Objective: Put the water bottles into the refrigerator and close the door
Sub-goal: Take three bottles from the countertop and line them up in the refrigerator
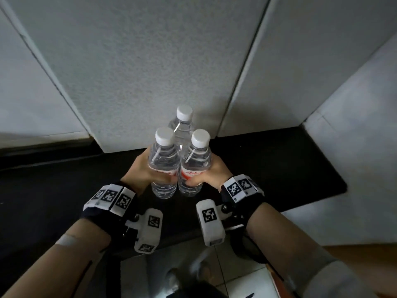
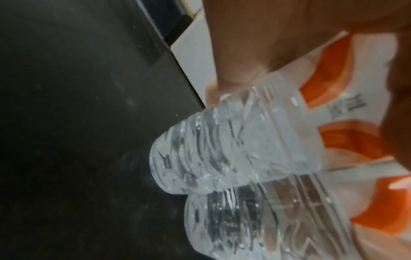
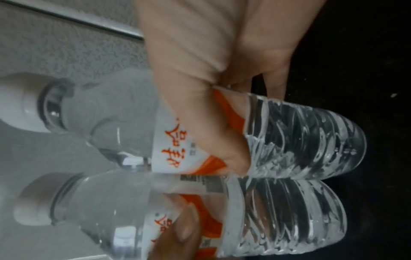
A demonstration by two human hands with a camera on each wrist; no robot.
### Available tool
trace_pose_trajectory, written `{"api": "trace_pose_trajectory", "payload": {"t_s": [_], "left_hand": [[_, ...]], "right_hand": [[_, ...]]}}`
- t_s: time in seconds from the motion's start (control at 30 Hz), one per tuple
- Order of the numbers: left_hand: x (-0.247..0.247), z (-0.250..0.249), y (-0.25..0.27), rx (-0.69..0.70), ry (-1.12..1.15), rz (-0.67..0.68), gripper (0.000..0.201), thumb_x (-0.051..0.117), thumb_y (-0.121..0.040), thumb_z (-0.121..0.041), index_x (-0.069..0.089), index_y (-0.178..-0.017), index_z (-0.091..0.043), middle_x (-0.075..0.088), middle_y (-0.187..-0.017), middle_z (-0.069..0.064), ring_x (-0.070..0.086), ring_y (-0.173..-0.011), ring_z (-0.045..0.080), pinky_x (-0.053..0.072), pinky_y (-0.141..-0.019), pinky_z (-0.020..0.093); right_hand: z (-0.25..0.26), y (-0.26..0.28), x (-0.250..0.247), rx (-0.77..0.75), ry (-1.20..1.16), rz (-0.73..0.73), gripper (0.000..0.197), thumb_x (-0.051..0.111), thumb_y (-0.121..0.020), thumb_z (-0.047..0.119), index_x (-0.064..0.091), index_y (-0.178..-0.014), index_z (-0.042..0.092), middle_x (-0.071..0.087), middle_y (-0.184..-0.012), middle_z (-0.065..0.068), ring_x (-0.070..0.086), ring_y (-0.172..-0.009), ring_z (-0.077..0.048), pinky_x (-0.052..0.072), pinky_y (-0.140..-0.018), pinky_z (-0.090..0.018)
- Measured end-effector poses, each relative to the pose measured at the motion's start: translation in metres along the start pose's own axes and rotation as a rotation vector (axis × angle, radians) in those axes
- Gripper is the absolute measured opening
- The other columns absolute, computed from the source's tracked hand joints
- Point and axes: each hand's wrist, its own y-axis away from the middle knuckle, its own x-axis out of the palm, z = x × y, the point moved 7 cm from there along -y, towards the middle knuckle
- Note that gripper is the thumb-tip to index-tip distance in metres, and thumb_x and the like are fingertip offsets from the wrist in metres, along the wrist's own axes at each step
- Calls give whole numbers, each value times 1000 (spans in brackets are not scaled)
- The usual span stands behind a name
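Note:
Three clear water bottles with white caps and orange-and-white labels stand upright, bunched together between my hands, just above a black surface. My left hand (image 1: 140, 168) grips the left bottle (image 1: 164, 158), thumb across its label. My right hand (image 1: 214, 172) grips the right bottle (image 1: 195, 158) the same way. The third bottle (image 1: 182, 123) is wedged behind those two; the fingers holding it are hidden. The left wrist view shows two ribbed bottle bases (image 2: 222, 144). In the right wrist view my thumb (image 3: 200, 114) lies over the upper bottle (image 3: 300, 137).
A white textured panel (image 1: 150, 61) rises straight ahead, with dark seams on either side and more white panels beyond. The black surface (image 1: 279, 168) runs left to right below the bottles. A white wall (image 1: 365, 125) closes the right side. Tiled floor (image 1: 236, 276) shows below my wrists.

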Motion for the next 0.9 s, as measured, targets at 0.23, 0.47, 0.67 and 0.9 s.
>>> {"api": "trace_pose_trajectory", "payload": {"t_s": [0.23,0.47,0.67,0.9], "left_hand": [[75,-20,10,89,-9,227,76,82,-41,-8,57,-112,-13,74,-100,-3,69,-98,17,53,-79,25],[216,-61,51,175,-32,518,79,82,-41,-10,55,-115,-20,74,-103,-8,67,-102,15,52,-82,26],[392,-70,146,213,-45,789,67,80,-39,-16,62,-102,-26,75,-92,-15,69,-91,6,54,-75,22],[619,-40,339,228,-13,1220,92,86,-28,-13,57,-116,-15,73,-102,-7,67,-101,13,55,-83,32]], "right_hand": [[-17,68,-56,13,11,-200,74,83,-50,-4,57,-117,14,67,-113,-3,62,-110,-21,47,-101,-46],[-39,207,-138,-34,-121,-508,43,76,-66,-1,61,-100,19,68,-97,5,66,-92,-1,49,-93,-33],[-83,410,-199,37,-194,-748,64,76,-65,-6,50,-123,2,61,-116,-14,59,-108,-27,46,-85,-25],[-161,708,-221,19,-83,-1265,58,80,-54,-5,57,-98,24,63,-105,2,58,-105,-22,46,-99,-41]]}}
